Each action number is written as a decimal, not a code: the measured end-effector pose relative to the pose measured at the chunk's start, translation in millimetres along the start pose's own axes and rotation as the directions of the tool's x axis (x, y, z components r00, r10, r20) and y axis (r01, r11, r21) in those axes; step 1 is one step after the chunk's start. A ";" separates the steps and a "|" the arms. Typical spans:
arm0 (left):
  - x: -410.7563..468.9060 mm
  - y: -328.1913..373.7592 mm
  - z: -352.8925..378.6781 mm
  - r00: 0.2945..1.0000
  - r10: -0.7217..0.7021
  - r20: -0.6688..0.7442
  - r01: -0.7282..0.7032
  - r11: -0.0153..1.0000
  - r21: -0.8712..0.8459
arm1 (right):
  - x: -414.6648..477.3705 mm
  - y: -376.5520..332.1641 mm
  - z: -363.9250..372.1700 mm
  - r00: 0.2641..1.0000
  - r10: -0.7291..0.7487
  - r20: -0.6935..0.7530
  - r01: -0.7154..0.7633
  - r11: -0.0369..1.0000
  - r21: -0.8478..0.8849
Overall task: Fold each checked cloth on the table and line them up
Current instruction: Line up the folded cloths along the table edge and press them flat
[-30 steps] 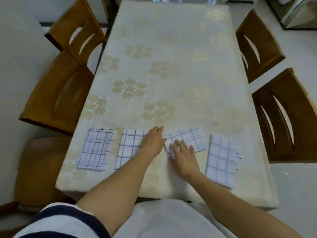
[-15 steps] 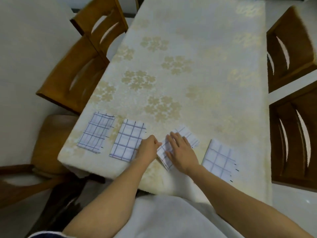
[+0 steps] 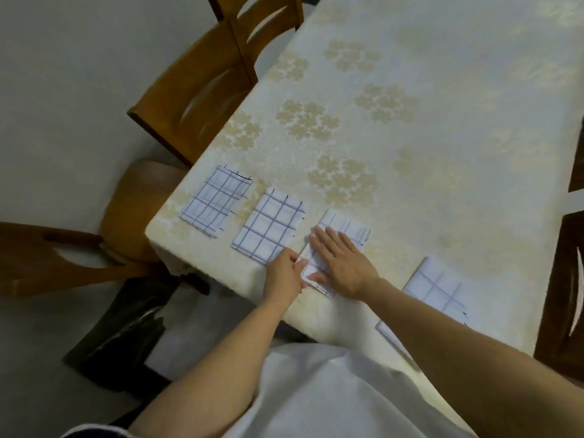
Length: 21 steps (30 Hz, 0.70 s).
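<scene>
Four folded white cloths with blue checks lie in a row along the near edge of the table. The leftmost cloth and the second cloth lie flat and untouched. My right hand presses flat, fingers straight, on the third cloth, which sits slightly askew. My left hand holds that cloth's near left edge with curled fingers. The fourth cloth lies to the right, partly hidden by my right forearm.
The table wears a cream cloth with gold flower patterns. Wooden chairs stand along the left side, another chair at the right edge. A dark bag lies on the floor by the table's near left corner.
The third cloth has turned from lying sideways to nearly in line with the others. Both hands stayed on it, and the view swung to the left.
</scene>
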State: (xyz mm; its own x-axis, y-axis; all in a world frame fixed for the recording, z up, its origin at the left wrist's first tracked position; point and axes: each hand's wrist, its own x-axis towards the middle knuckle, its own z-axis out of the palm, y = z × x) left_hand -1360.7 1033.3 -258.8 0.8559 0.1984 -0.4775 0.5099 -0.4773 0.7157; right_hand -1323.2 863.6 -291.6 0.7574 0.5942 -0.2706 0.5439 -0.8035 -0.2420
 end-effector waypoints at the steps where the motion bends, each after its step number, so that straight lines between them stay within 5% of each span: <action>1: -0.7 -1.6 0.4 1.000 0.008 0.002 -0.008 1.000 -0.003 | -0.4 2.2 -0.6 1.000 -0.004 0.012 0.004 1.000 -0.008; 10: -0.3 -9.1 3.0 0.996 0.082 0.033 -0.086 0.983 0.164 | -2.0 3.7 -0.9 1.000 -0.030 0.006 0.030 0.998 -0.056; 21: -5.5 -0.8 8.2 1.000 -0.018 0.013 0.017 0.998 0.058 | -2.8 11.2 -3.9 0.998 -0.055 0.010 0.055 0.998 -0.003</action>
State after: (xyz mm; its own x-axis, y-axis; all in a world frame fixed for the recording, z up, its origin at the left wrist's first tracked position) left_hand -1366.5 1025.6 -261.0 0.8455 0.1956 -0.4968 0.5185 -0.5228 0.6766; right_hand -1317.8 852.9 -289.9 0.7227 0.6377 -0.2664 0.5857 -0.7698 -0.2539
